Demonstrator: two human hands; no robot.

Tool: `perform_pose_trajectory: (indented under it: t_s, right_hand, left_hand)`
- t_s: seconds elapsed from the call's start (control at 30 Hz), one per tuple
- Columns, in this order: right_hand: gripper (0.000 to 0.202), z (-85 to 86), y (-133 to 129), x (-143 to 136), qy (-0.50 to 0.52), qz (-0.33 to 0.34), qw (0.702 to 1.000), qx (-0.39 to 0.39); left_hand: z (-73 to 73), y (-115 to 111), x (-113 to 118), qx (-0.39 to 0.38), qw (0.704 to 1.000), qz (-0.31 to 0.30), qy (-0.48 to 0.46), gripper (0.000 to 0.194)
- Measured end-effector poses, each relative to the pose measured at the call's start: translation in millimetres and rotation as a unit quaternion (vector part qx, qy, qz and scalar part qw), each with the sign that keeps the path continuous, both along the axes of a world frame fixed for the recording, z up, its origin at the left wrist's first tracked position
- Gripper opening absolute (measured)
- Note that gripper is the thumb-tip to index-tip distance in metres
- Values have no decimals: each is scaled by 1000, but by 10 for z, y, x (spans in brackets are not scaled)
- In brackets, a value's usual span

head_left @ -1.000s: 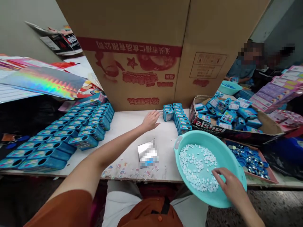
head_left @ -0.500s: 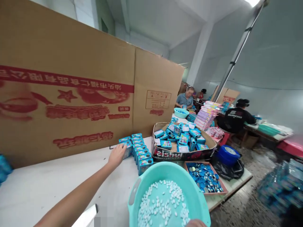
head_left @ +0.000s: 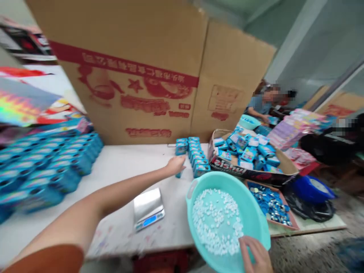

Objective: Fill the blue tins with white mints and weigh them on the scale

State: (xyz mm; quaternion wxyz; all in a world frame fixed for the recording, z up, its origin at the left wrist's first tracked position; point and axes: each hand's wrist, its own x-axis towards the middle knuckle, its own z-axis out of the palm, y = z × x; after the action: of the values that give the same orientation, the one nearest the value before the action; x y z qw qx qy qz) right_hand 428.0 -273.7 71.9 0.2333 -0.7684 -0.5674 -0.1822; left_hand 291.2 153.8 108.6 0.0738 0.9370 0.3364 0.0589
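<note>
My left hand (head_left: 175, 165) is closed in front of the short rows of small blue boxes (head_left: 201, 167). Below its fingers shows a sliver of a blue box (head_left: 178, 175), mostly hidden by the hand. My right hand (head_left: 255, 254) reaches over the near right side of a turquoise basin (head_left: 257, 212). Its fingertips come together at the edge of the small white tablets (head_left: 218, 212) spread over the basin's bottom; whether they pinch any is hidden.
A digital scale (head_left: 149, 208) lies under my left forearm. Many blue boxes (head_left: 57, 170) stand in rows at left. An open carton (head_left: 250, 175) of blue boxes and a pink tray (head_left: 295, 227) of blue caps stand right. A cardboard wall (head_left: 142, 129) rises behind. A co-worker (head_left: 260, 104) sits beyond.
My view has swung left and down, bringing the scale and the left rows into sight. My left hand has drawn nearer from the back box. More of my right hand shows, at the tablets.
</note>
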Motion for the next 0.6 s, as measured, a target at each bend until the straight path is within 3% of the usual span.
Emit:
perform_pose_trajectory:
  t_s: [0.1,0.17,0.23,0.3,0.37,0.5,0.6]
  right_hand:
    - [41,46,-41,-11,50,12,999,-18]
    - [45,115,-22,-85,106,-30,994,-11]
    - [46,182,8,-179,148,-67,987,2]
    - [43,232,33,-257,166,-78,983,3]
    - [40,264,47,-308,169,-81,982,-6]
    - [37,297,40,-359,164,-81,983,-21]
    - [34,289,8,-376,164,-78,983,-15]
  left_hand:
    - [18,-7,-143,-30,999,-32,2,27]
    - [50,84,-260,-4,993,-116,-36,25]
    - [81,189,-367,1,980,-194,-54,42]
    - [96,259,-416,-5,964,-262,-32,56]
    - [95,279,-379,-4,952,-305,2,54]
    - [99,273,-213,22,948,-315,35,32]
    - [150,271,-310,34,957,-282,60,21]
